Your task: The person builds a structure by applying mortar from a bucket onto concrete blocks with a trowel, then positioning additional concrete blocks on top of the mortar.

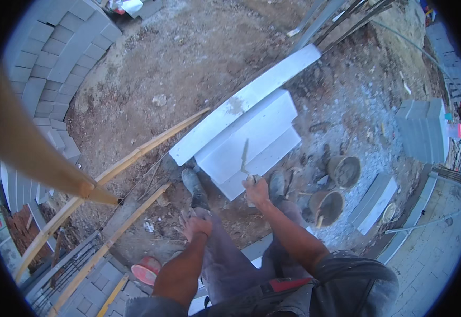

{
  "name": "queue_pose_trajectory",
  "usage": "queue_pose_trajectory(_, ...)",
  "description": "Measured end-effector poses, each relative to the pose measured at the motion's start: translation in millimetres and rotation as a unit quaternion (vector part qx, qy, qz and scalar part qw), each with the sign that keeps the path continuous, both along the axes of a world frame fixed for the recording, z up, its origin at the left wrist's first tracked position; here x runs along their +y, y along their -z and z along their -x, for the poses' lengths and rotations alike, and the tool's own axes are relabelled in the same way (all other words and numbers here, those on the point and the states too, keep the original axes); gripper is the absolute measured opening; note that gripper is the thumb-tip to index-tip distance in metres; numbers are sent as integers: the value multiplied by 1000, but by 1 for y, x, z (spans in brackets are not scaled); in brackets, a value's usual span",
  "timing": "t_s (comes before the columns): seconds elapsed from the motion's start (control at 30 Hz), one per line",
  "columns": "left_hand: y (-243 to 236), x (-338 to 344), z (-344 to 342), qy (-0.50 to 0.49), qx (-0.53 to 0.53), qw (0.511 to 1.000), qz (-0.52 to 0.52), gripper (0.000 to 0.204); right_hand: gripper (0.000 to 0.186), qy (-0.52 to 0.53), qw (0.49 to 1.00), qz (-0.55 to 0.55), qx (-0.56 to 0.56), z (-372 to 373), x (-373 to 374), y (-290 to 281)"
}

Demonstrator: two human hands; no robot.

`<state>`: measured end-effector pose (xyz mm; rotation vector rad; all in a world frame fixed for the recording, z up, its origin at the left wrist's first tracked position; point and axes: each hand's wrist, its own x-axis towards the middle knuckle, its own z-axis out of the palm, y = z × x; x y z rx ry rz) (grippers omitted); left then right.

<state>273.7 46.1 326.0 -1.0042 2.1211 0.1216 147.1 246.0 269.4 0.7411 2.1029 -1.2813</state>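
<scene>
My right hand grips a trowel, its narrow blade pointing forward over a stack of white blocks. A long white block lies along the far side of that stack. My left hand, fingers spread, is low at my left thigh, appearing to touch it; I see nothing held in it. My boots stand at the near edge of the blocks, the right one partly behind my right hand.
Timber poles cross on my left, one rising close to the camera. Mortar buckets and loose blocks sit right. Grey block stacks line the left and right. A red bucket is behind my left arm, near rebar.
</scene>
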Motion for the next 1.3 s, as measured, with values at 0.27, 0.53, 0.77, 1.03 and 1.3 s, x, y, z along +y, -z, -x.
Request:
queue_pose_trajectory(0.27, 22, -30, 9, -227, 261, 924, -162, 82, 39, -346, 903, -222, 125, 35, 184, -140)
queue_pose_trajectory(0.53, -25, 15, -116, -407, 406, 770, -278, 73, 40, -396, 891, -202, 86, 84, 218, -115)
queue_pose_trajectory(0.77, -41, 123, -306, -704, 349, 606, -120, 65, 34, -166, 983, -5, -74, 192, 82, -28)
queue_pose_trajectory(1.03, -81, 257, -412, -767, 127, 611, -150, 76, 31, -52, 992, 97, -55, 229, -25, 19)
queue_pose_trajectory(1.3, -30, 156, -394, -552, 153, 802, -169, 73, 32, -46, 995, 24, -82, 205, -29, 3)
